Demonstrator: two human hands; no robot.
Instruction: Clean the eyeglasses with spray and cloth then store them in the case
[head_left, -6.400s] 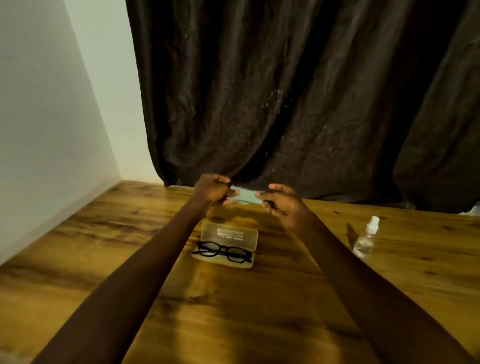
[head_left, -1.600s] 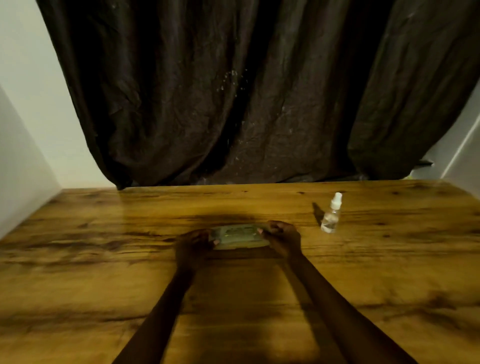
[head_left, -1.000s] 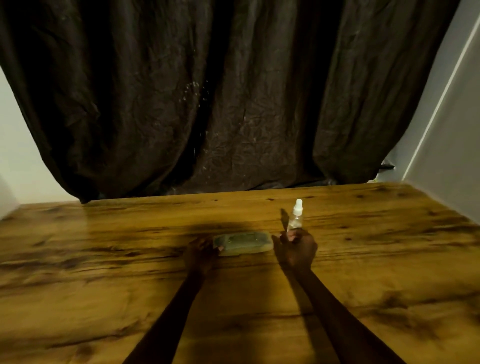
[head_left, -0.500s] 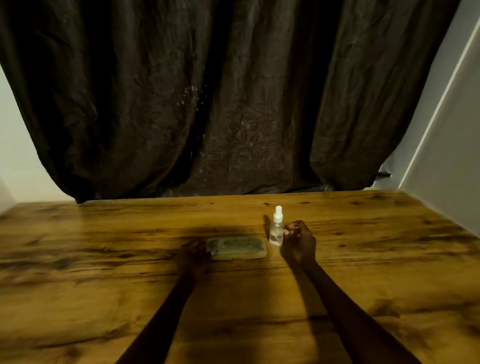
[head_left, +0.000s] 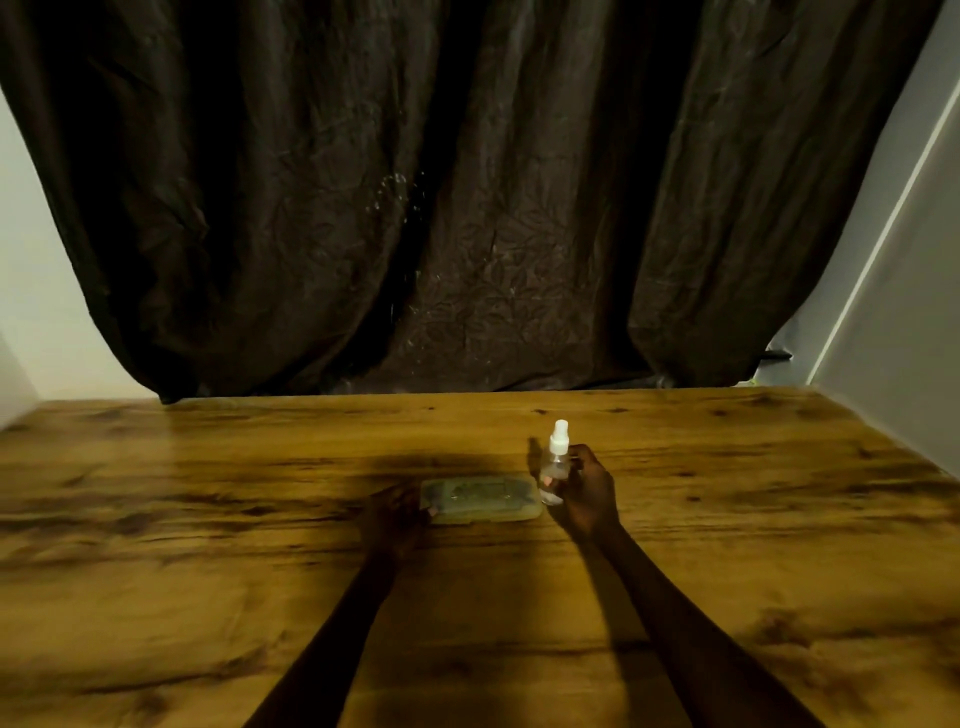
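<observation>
Nearest to you, both of your bare forearms are stretching forward over the wooden table (head_left: 208, 571). Your left hand (head_left: 395, 514) is meeting the left end of the case (head_left: 480, 499). The hand is sitting in shadow and slightly blurred, so I cannot tell whether its fingers are gripping that end or only touching it.

The case is lying flat with its lid down. Its cloudy plastic is hiding whatever is inside, and neither the eyeglasses nor the cloth is showing anywhere in view.

Your right hand (head_left: 587, 499) is just beside the right end of the case. Its fingers and thumb are curling round the clear body of the spray bottle (head_left: 556, 467), which is standing close to upright with its white nozzle on top. I cannot tell whether its base is resting on the wood or hanging just above it.

Beyond, a dark curtain (head_left: 467, 208) is hanging behind the table's far edge, and a pale wall (head_left: 909, 312) is closing off the right.

With the lid shut and nothing laid out, this is looking like one end of the job. Either the glasses are waiting inside for spraying, or they are already wiped and stored and you are only placing the bottle. The picture alone is not settling which.
</observation>
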